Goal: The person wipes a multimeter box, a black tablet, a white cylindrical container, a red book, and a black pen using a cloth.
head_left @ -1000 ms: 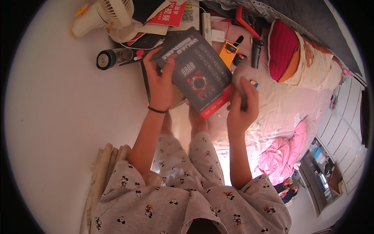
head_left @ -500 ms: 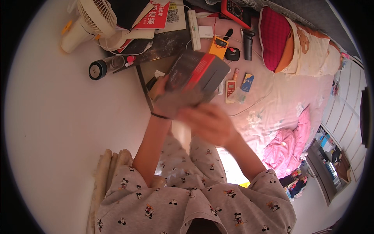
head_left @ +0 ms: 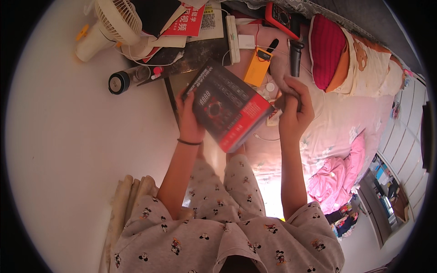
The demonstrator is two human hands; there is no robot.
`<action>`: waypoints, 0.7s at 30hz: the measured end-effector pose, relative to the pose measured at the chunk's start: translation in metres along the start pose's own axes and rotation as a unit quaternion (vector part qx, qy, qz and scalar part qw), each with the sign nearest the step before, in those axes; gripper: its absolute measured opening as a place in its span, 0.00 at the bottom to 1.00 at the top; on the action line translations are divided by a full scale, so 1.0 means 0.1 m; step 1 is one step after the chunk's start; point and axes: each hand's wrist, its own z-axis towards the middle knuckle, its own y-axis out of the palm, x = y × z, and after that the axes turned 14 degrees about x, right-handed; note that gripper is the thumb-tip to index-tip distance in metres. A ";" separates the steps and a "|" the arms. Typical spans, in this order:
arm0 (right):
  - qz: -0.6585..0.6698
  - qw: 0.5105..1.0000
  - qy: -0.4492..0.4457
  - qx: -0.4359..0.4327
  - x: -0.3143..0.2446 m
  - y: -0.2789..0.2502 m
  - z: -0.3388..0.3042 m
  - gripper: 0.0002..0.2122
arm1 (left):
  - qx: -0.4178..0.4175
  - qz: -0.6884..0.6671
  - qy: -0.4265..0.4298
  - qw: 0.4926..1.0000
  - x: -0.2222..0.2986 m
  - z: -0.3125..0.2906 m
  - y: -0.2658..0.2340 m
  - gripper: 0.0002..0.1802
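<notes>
A dark cardboard box [head_left: 218,98] with a red band is held tilted over my lap. My left hand [head_left: 191,119] grips its left side, with a dark band round the wrist. Off the box's right corner, my right hand [head_left: 297,111] is closed round a grey-brown cloth [head_left: 280,73], part of which hangs up past the fingers and blurs. Just beyond the box lies a yellow device [head_left: 258,68] on the pink bedspread. My right hand and the cloth partly cover small items on the bed.
A white fan [head_left: 114,22], a clear bottle with a black cap [head_left: 120,82] and papers [head_left: 182,22] are at the far left. Along the bed lie a power strip [head_left: 232,38], a red meter [head_left: 282,20], a black-handled tool [head_left: 295,57] and pillows [head_left: 327,52].
The box has turned, showing another printed face. My right hand has moved from the box's near side out to the right, carrying the cloth away from it.
</notes>
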 end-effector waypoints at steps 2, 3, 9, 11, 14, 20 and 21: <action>0.070 0.977 0.199 -0.008 0.07 -0.06 -0.06 0.11 | 0.010 0.045 0.109 0.993 0.05 -0.04 0.03 0.21; 0.025 0.972 0.211 -0.097 0.11 -0.08 -0.09 0.11 | -0.039 0.134 0.169 0.976 0.10 -0.03 0.01 0.23; -0.006 0.888 0.343 -0.306 0.21 0.07 -0.21 0.23 | -0.239 0.365 0.156 0.886 0.25 -0.05 -0.05 0.36; -0.035 0.807 0.454 -0.377 0.28 0.03 -0.22 0.27 | -0.241 0.320 0.110 0.910 0.18 -0.07 0.01 0.39; 0.042 0.827 0.447 -0.338 0.61 -0.08 -0.46 0.27 | -0.246 0.324 0.089 0.909 -0.06 0.03 -0.04 0.42; -0.026 0.842 0.492 -0.218 1.16 -1.07 -0.55 0.21 | -0.260 0.406 0.023 0.876 -0.63 0.16 -0.06 0.41; -0.031 0.826 0.526 -0.199 1.23 -1.27 -0.52 0.21 | -0.253 0.401 0.007 0.880 -0.69 0.21 -0.13 0.39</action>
